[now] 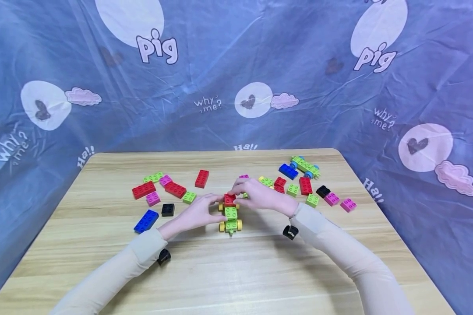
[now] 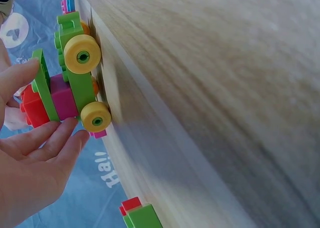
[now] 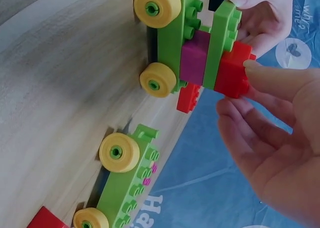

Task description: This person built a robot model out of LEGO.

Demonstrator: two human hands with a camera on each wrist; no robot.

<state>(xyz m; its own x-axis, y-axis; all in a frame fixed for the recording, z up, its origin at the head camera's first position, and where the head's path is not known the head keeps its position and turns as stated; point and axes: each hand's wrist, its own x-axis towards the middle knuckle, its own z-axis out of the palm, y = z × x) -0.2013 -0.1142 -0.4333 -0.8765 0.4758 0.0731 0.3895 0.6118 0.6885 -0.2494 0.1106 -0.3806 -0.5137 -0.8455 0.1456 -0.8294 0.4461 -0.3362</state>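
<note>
Nearest, two pale sleeves [image 1: 118,266] reach in over the wood-grain worktop [image 1: 236,280], a small black device [image 1: 164,257] at each wrist. Just beyond, a lime-green car base [image 1: 231,226] stands on yellow wheels between the hands. On it is a stack: a magenta brick [image 3: 194,57], a green brick [image 1: 231,213] above that, overhanging toward the person, and a red brick [image 1: 229,200] on top at the far end. The left hand [image 1: 193,214] holds the green brick, thumb on its overhanging end, fingers at the stack's other end. The right hand [image 1: 262,197] pinches the red brick between thumb and fingers.

Farther off to the left lie a long blue brick [image 1: 146,221] and a black brick [image 1: 167,210], then magenta, red and lime bricks in a loose group, with a single long red brick [image 1: 202,178] lying apart. To the right are two pink bricks [image 1: 348,204], a dark square brick [image 1: 323,191] and assorted lime and red ones; a second yellow-wheeled base [image 1: 266,180] is partly hidden by the right hand. Toward the far edge, another blue brick [image 1: 288,171] lies just beside a blue-wheeled base [image 1: 305,166]. Behind everything hangs a blue cloth [image 1: 205,57] printed with "pig" and dark hearts.
</note>
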